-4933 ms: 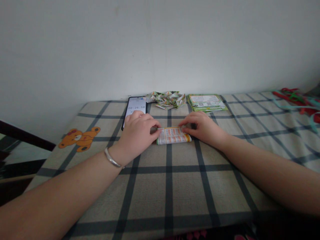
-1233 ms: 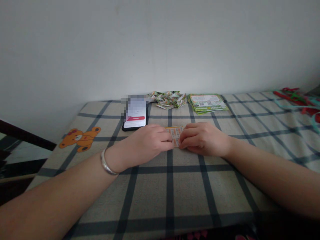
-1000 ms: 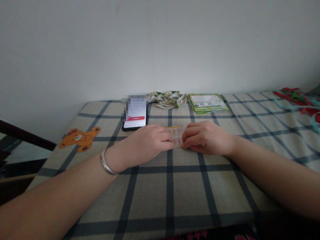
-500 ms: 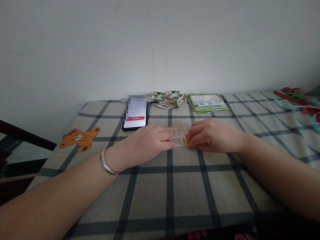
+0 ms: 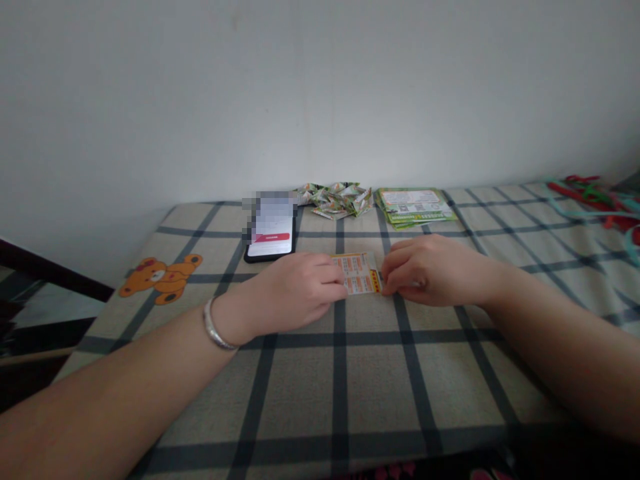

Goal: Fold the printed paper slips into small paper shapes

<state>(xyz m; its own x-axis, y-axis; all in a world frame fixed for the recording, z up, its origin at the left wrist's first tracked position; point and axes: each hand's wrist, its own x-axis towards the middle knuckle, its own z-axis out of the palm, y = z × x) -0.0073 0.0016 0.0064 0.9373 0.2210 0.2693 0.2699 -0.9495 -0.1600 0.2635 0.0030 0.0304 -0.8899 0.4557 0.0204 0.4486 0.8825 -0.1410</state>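
A small printed paper slip (image 5: 357,272) lies on the checked cloth, with orange and white blocks of print and a yellow strip at its right end. My left hand (image 5: 305,287), a silver bangle at its wrist, covers the slip's left end, fingers closed on it. At the opposite end, my right hand (image 5: 420,270) is closed in a pinch at the slip's right edge. Its fingertips partly hide that edge. Just beyond my left hand is a phone (image 5: 270,230) with a lit, partly blurred screen.
Several folded green-and-white paper packets (image 5: 340,200) lie in a pile by the wall. Beside them is a stack of green printed sheets (image 5: 415,205). Red and turquoise straps or cords (image 5: 595,200) lie at the far right. A bear figure (image 5: 160,277) shows on the tablecloth's left side.
My right hand has shifted slightly to the right, uncovering more of the slip's yellow strip. My left hand stays almost where it was.
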